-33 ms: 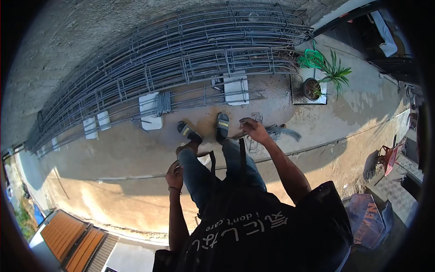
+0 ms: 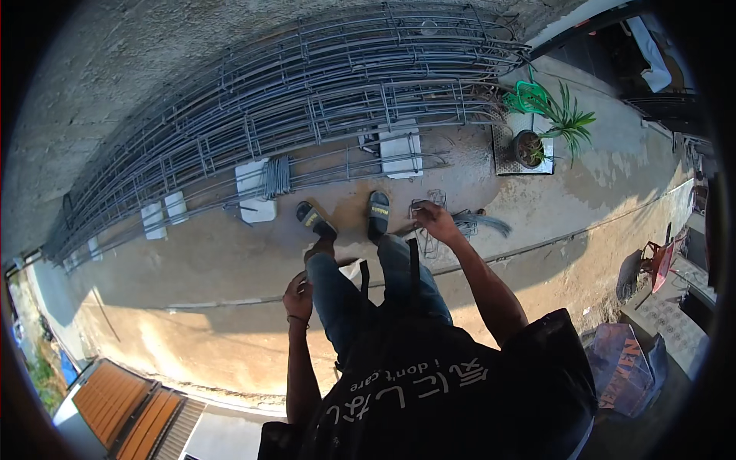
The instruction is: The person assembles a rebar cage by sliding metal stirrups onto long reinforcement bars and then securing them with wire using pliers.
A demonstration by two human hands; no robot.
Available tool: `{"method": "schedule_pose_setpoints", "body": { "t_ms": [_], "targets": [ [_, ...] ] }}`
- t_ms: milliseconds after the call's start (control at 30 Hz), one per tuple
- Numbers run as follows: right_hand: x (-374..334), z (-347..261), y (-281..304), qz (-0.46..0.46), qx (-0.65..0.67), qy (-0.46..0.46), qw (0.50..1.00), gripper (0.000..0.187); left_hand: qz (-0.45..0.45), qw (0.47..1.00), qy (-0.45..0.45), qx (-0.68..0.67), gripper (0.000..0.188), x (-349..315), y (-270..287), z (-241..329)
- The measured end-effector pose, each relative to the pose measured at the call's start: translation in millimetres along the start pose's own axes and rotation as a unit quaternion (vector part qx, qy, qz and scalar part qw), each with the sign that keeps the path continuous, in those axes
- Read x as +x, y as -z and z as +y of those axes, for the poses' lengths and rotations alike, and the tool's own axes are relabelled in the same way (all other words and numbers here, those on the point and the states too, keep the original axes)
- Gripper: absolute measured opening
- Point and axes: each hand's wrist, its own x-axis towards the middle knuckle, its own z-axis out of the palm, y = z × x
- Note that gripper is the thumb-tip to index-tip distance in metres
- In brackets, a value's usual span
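My left hand (image 2: 297,297) hangs beside my left thigh with its fingers curled inward, a dark band at the wrist. In front of my right knee, my right hand (image 2: 434,220) has its thumb and fingertips drawn together. Whatever either hand may hold is too small or hidden to make out. Closest to the right hand, square-bent steel wire pieces (image 2: 432,249) lie on the ground beside a bundle of thin grey wires (image 2: 484,223). Beyond my sandals (image 2: 378,207), a bundle of short grey rods (image 2: 277,178) rests on a white block (image 2: 257,208).
Long steel rebar cages (image 2: 307,107) are stacked along the rough wall (image 2: 115,77). A potted plant (image 2: 528,149) and a green plastic chair (image 2: 529,96) stand at the right. Farther right are a red wheelbarrow (image 2: 661,263) and a printed sack (image 2: 619,372). Brown slatted panels (image 2: 115,399) lie lower left.
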Motion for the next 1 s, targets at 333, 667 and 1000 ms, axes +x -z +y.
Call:
{"method": "schedule_pose_setpoints", "body": {
  "t_ms": [333, 667, 1000],
  "targets": [
    [11.0, 98.5, -50.3, 0.034, -0.200, -0.309, 0.929, 0.030, -0.166, 0.977, -0.092, 0.102, 0.029, 204.2, -3.0, -49.5],
    [210.5, 264.9, -56.3, 0.093, -0.336, -0.075, 0.934, 0.024, -0.258, 0.881, -0.277, 0.284, 0.027, 479.7, -173.9, -150.2],
    [320.4, 265.0, -62.0, 0.006, -0.351, 0.109, 0.930, 0.025, -0.376, 0.783, -0.279, 0.408, 0.024, 576.9, -265.9, -147.6]
  ]
}}
